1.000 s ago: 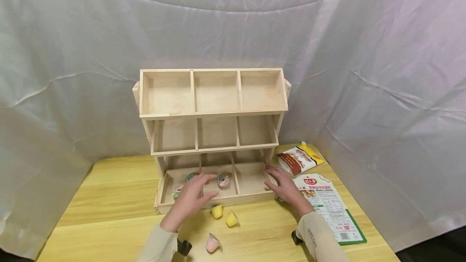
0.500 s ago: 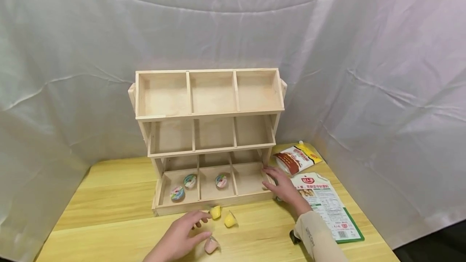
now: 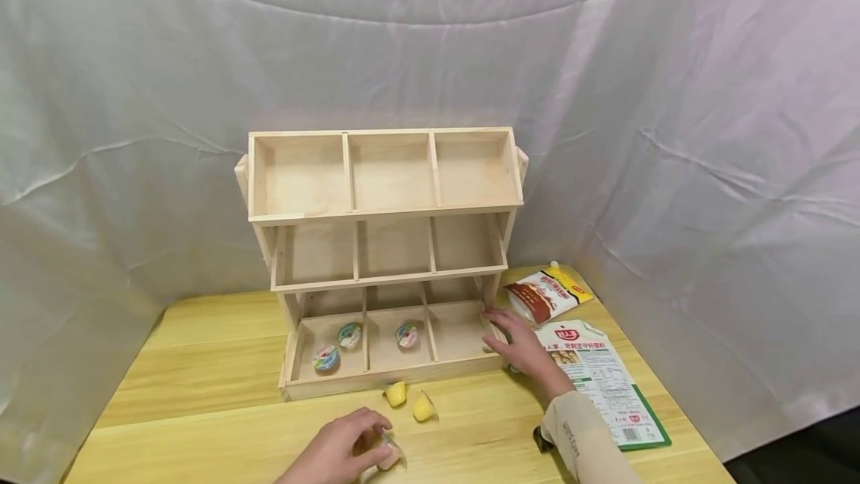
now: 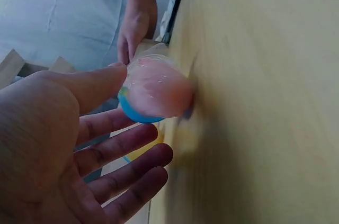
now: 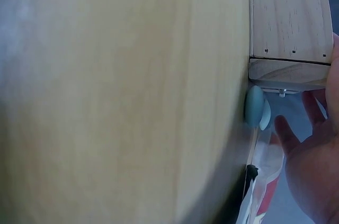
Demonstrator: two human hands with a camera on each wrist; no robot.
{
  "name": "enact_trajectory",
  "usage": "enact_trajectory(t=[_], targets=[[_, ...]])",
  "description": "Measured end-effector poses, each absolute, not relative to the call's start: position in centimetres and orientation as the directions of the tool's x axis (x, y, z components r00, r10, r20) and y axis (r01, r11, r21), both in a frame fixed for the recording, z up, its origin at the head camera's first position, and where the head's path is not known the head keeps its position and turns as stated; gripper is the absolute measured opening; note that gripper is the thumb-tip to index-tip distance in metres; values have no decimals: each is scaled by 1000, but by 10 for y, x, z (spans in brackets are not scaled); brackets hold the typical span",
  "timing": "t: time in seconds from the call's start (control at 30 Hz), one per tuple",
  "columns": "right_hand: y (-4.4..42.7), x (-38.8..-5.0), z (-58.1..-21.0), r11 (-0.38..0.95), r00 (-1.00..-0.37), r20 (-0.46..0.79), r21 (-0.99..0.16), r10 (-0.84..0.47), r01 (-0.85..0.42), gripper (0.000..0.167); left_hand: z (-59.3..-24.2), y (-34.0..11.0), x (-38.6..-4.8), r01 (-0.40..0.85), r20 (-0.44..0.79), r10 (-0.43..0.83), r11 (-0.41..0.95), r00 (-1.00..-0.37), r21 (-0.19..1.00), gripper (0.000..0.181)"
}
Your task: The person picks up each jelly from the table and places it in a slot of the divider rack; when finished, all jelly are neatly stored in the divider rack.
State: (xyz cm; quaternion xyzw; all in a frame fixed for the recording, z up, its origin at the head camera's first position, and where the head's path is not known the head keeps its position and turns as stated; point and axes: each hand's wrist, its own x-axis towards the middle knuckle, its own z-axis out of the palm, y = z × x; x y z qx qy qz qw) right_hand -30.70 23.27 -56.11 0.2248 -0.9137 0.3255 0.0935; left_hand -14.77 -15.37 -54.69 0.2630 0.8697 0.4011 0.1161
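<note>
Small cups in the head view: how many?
6: two cups in the rack's bottom left compartment, one cup in the bottom middle compartment, two yellow cups on the table, one pink cup at the left hand. Others may be hidden.

On our worktop (image 3: 201,364) we have the rack (image 3: 393,245), the curtain (image 3: 430,58) behind it. Along its bottom tier, we see a front cup (image 3: 326,358) and a back cup (image 3: 349,335) in the left compartment, a middle cup (image 3: 407,334) in the next. Before the rack lie two loose cups (image 3: 424,407), side by side; nearer us, a close cup (image 3: 387,456) sits between thumb and fingers of the left hand (image 3: 341,445). The right hand (image 3: 520,344) touches the rack's right end; further right lies a pouch (image 3: 547,293), with a packet (image 3: 605,391) before it.
</note>
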Motion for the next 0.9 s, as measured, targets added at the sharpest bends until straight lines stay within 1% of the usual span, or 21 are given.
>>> enact_trajectory(t=[0.13,0.27,0.47,0.63,0.77,0.9], targets=[[233,-307,-560,688,-885,311,-556,-348,-466,52,-551,-155,-147,331,-27,559,528,-829,782,39],[233,-307,-560,687,-893,298,-569,-338,-451,52,-553,-154,-146,326,-37,555,540,-831,776,38],[233,-307,-561,700,-896,288,-559,-339,-445,52,-553,-150,-145,358,-20,566,549,-824,755,32],[232,-306,-560,690,-896,291,-572,-335,-443,52,-555,-149,-146,393,25,581,517,-814,761,25],[231,-305,-560,689,-887,317,-559,-336,-461,50,-556,-148,-146,376,29,587,479,-809,794,21],[231,-305,-560,689,-880,332,-549,-341,-474,50,-556,-147,-146,345,-3,591,476,-807,809,22]])
